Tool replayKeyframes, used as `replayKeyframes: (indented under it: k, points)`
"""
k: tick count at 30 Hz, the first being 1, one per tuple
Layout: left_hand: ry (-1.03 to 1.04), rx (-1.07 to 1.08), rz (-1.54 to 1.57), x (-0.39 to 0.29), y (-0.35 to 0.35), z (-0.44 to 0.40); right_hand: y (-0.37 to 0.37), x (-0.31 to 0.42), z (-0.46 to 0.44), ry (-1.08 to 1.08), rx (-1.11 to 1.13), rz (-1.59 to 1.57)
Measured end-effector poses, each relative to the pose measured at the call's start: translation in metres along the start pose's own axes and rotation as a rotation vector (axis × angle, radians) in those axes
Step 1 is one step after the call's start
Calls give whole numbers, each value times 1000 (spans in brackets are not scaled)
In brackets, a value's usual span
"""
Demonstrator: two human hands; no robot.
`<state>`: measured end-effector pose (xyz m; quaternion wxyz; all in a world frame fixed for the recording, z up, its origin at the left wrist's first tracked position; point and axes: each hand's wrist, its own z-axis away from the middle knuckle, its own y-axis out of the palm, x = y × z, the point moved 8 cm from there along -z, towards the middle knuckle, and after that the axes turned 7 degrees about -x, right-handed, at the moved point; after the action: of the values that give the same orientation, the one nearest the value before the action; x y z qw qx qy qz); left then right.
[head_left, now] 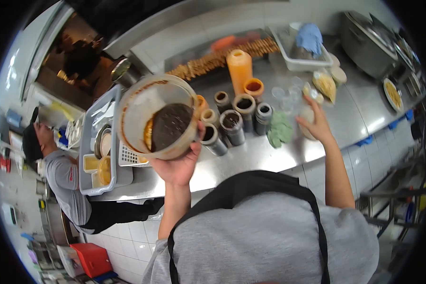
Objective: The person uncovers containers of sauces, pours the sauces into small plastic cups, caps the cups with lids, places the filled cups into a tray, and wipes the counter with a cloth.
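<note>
My left hand (177, 163) is wrapped round the side of a clear plastic tub (132, 128), tilted so its inside faces me. Thick dark sauce (173, 125) lies in it, with brown smears along the walls. Over the counter on the right, my right hand (319, 124) has its thumb and fingers apart. By its thumb is a pale round item (307, 125), blurred; whether they touch I cannot tell. Between my hands stand several open squeeze bottles of dark sauce (232, 125), a tall orange bottle (240, 68) and a crumpled green cloth (279, 129).
A grey bin (123, 173) with small containers stands left. Behind the bottles lies a long row of skewers (222, 59). A white tub with a blue cloth (310, 40), a bag of yellowish food (324, 85) and a large cooker (368, 45) are right. A co-worker (64, 175) stands left.
</note>
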<state>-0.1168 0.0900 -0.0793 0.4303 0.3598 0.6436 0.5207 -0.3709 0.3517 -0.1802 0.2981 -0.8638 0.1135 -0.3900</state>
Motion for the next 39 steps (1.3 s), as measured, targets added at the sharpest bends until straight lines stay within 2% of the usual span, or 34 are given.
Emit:
replayKeyframes:
  k: [1, 3, 5, 9, 11, 13, 15, 18, 20, 22, 24, 26, 28, 29, 31, 32, 34, 38, 39]
  points:
    - [-36, -14, 4, 1, -2, 1, -7, -6, -1, 97, 82, 256]
    - [-64, -61, 41, 3, -6, 3, -4, -53, 9, 360, 217, 397]
    - [-64, -62, 98, 4, -7, 5, 5, -85, 18, 480, 317, 482]
    - [-40, -151, 146, 2, -24, 9, 30, -107, 30, 563, 360, 523]
    - [-37, -162, 117, 2, -26, 12, 34, -100, 28, 535, 292, 532]
    - [-25, -149, 71, 3, -24, 16, 36, -105, 24, 462, 225, 482]
    - [46, -145, 55, 3, -21, 21, 33, -102, 23, 414, 241, 441]
    - [8, -66, 72, 5, -15, 24, 13, -83, 21, 394, 319, 470]
    - [-54, -59, 123, 14, -16, 27, -10, -70, 5, 147, 151, 151]
    - [-66, -77, 141, 19, -15, 25, -32, 22, -22, 170, 111, -386]
    - [-91, -134, 16, 29, -14, 22, -44, 105, -42, 101, 135, -699]
    - [-94, -156, -11, 35, -10, 18, -45, 181, -57, -91, 174, -818]
    - [-175, -189, -82, 47, -14, 14, -30, 227, -64, -262, 355, -855]
    - [-190, -197, -106, 50, -14, 14, -23, 236, -72, -268, 358, -857]
    - [-205, -208, -128, 55, -13, 12, 4, 269, -66, -530, 634, -728]
    - [-224, -221, -152, 58, -13, 12, 8, 280, -67, -564, 648, -781]
    - [-241, -236, -152, 59, -13, 12, 17, 300, -66, -747, 784, -560]
    - [-273, -229, -126, 62, -13, 7, 32, 299, -79, -650, 831, -499]
    - [-209, -216, -128, 57, -10, 1, 35, 298, -84, -617, 822, -481]
